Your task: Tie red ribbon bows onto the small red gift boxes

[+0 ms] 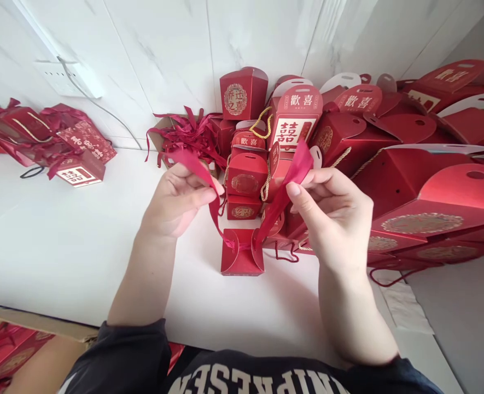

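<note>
A small red gift box point(242, 264) sits on the white table in front of me, its curved flaps folded over the top. A dark red ribbon point(275, 214) passes through the box top, and its two ends rise apart. My left hand point(184, 198) pinches one end between thumb and fingers, up and to the left of the box. With thumb and forefinger, my right hand point(327, 210) grips the other end, up and to the right. No finger touches the box itself.
Stacked red gift boxes point(442, 219) fill the right side and back. Behind my left hand, a carton point(156, 139) holds loose ribbons. Ribboned boxes point(81, 171) lie at the far left, below a wall socket point(67, 78). An open cardboard box point(48, 324) stands at the lower left.
</note>
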`<state>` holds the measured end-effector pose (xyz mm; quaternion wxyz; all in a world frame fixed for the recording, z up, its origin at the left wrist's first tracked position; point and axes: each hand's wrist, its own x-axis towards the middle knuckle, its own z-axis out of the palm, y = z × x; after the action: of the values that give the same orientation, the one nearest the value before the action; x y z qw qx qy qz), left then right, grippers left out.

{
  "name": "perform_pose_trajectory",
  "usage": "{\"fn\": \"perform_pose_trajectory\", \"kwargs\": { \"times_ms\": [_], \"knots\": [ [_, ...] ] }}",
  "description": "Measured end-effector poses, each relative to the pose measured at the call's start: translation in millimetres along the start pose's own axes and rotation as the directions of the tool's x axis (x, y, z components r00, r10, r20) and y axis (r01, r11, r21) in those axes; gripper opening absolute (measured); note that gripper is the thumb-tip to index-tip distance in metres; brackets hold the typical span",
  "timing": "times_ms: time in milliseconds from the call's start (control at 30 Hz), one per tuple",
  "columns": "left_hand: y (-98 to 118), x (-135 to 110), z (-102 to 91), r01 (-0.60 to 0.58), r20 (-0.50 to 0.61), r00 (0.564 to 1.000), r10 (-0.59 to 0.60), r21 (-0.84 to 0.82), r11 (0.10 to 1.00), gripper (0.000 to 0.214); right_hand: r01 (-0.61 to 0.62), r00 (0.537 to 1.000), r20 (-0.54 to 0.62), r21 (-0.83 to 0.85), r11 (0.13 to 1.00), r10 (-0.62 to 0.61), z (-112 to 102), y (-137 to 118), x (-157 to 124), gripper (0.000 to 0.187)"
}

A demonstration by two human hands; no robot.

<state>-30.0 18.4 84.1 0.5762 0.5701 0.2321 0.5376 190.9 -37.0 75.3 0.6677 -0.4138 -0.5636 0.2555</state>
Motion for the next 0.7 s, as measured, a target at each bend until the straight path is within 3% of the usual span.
{"fn": "perform_pose_trajectory", "kwargs": {
  "times_ms": [100,233,433,600,700],
  "knots": [
    [-7,1,16.5,0.132,-0.040,0.990,-0.133,-0.034,0.991,0.030,0.000,1.000,0.002,0.008,1.000,0.000,4,4,-2,0.009],
    [-26,-2,37.0,0.255,-0.094,0.959,-0.267,-0.122,0.959,0.020,-0.100,0.989,0.116,0.078,0.992,0.091,12,14,-7,0.012],
    [-50,-7,48.1,0.271,-0.079,0.955,-0.287,-0.173,0.947,0.020,-0.204,0.964,0.211,0.204,0.958,0.160,18,25,-7,0.010],
    [-56,-9,50.4,0.265,-0.106,0.951,-0.290,-0.201,0.943,0.021,-0.242,0.958,0.214,0.260,0.935,0.189,20,28,-6,0.011],
    [-57,-9,50.0,0.298,-0.067,0.947,-0.313,-0.169,0.939,0.018,-0.266,0.952,0.225,0.277,0.923,0.207,20,27,-5,0.009]
  ]
}}
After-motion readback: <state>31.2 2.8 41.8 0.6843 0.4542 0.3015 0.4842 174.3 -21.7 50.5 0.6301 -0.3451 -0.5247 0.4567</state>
